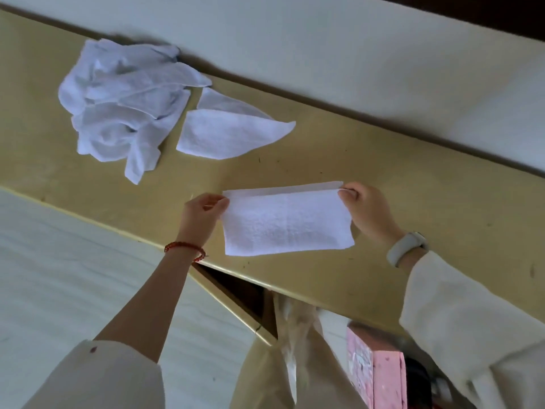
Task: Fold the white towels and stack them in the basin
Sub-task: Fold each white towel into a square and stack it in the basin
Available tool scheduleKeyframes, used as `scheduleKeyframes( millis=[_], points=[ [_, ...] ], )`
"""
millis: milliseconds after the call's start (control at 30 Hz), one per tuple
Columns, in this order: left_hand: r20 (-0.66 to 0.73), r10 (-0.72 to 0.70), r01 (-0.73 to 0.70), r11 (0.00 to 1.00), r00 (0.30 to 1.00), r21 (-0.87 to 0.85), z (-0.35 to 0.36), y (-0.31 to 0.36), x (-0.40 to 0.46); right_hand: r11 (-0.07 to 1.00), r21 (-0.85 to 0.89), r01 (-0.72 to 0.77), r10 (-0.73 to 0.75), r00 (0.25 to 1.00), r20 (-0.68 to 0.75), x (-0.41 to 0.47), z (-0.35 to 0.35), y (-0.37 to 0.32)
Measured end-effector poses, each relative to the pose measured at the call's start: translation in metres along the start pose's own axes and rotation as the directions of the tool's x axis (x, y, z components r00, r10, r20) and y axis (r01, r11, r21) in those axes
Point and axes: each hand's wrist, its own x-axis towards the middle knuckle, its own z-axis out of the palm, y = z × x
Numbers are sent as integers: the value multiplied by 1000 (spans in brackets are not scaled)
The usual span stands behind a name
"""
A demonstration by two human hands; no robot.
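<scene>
1. Both hands are holding one white towel (287,219), already folded in half, over the yellow desk (413,172); the doubled edges are showing along its far side.
2. Left hand (203,212) is pinching the towel's far left corner between thumb and fingers; right hand (364,209) is pinching the far right corner the same way. Both are closed on cloth, not spread.
3. Towel is lying mostly flat near the desk's front edge, between the two hands.
4. A second towel (227,129) is lying apart, farther back and to the left, loosely folded into a curved shape; not a neat fold, likely needing redoing.
5. A crumpled pile of towels (118,104) is sitting at the far left of the desk near the wall, unfolded; cannot tell how many.
6. No basin is showing in view, so nothing counts as stacked as far as can be seen.
7. Judgement: task is at an early stage, with one towel mid-fold, the pile waiting, and all stacking left.
8. Next is probably another fold across the held towel.
</scene>
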Motion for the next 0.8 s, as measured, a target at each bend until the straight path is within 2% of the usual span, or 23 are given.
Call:
scheduleKeyframes(
  millis=[200, 400, 533, 800],
  points=[
    [-110, 18, -12, 998, 994, 60, 13, -6, 20, 1000, 6, -13, 13, 996, -84, 27, 21, 2],
    [-119, 22, -12, 996, 993, 88, 14, -10, 28, 1000, 21, 6, -4, 993, -116, 35, 31, 9],
    [-149, 26, -9, 993, 989, 118, 16, -11, 30, 998, -5, 70, -70, 989, -130, 34, 32, 14],
    [-154, 78, -21, 939, 985, 343, 20, -11, 35, 992, -65, 109, -116, 987, -115, 36, 32, 19]
  ],
)
